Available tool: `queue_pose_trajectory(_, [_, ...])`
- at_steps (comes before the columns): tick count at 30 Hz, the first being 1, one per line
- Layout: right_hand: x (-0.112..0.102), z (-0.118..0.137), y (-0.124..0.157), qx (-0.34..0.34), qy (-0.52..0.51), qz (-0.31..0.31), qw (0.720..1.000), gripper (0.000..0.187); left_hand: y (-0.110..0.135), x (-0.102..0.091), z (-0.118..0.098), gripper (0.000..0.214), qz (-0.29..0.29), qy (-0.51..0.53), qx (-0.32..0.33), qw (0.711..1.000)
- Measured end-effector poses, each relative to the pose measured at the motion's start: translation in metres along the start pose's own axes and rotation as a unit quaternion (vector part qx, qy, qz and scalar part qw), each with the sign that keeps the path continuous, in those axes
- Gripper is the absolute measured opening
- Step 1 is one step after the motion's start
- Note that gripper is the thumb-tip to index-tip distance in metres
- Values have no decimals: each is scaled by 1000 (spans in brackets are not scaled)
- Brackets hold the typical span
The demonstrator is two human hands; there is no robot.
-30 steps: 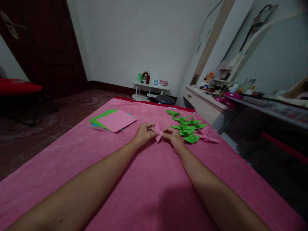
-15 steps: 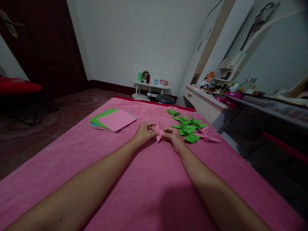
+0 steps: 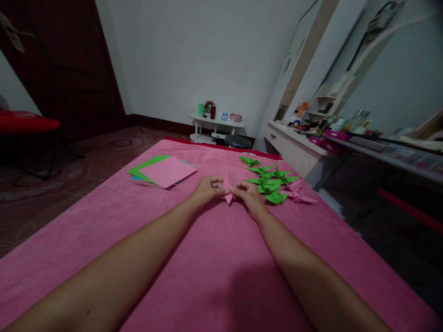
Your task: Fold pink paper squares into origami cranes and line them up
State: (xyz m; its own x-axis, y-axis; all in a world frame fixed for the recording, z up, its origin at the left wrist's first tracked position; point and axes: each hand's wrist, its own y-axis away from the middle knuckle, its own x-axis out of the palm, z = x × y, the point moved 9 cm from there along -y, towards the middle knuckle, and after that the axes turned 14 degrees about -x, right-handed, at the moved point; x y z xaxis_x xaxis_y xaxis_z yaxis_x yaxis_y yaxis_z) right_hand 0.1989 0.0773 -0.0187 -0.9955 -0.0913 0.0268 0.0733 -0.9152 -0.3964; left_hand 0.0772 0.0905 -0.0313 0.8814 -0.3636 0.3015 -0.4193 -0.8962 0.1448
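Both hands meet over the middle of a pink towel-covered surface (image 3: 207,258). My left hand (image 3: 206,190) and my right hand (image 3: 249,195) each pinch one side of a small folded pink paper figure (image 3: 227,186), held just above the cloth. Fingers of both hands are curled and closed on the paper. To the right of my right hand lies a cluster of folded green paper figures (image 3: 268,180), with a pink folded figure (image 3: 298,192) at its right end. A stack of flat paper sheets (image 3: 162,172), pink on top with green and blue beneath, lies to the left.
A white low shelf (image 3: 216,125) with small items stands against the far wall. At the right is a dressing table (image 3: 304,143) crowded with bottles and a mirror. A red seat (image 3: 24,124) and a dark door (image 3: 58,64) are at the left.
The hands stay at the same spot on the pink figure; the fingers shift slightly on it and the figure sits a little lower and more closed between them.
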Motion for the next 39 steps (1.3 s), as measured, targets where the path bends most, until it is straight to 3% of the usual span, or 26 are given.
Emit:
queue_pose_trajectory(7, [-3, 0, 0, 13, -9, -17, 1000, 23, 3, 9, 1, 32, 74, 36, -26, 996])
queue_pose_trajectory(22, [2, 2, 1, 12, 5, -2, 1000, 23, 4, 2, -3, 32, 1, -9, -18, 1000])
queue_pose_trajectory(31, [-10, 17, -4, -99, 132, -51, 985, 19, 6, 3, -3, 38, -11, 4, -11, 1000])
queue_pose_trajectory(39, [-1, 3, 0, 7, 8, -10, 1000, 33, 4, -4, -5, 50, -35, -1, 4, 999])
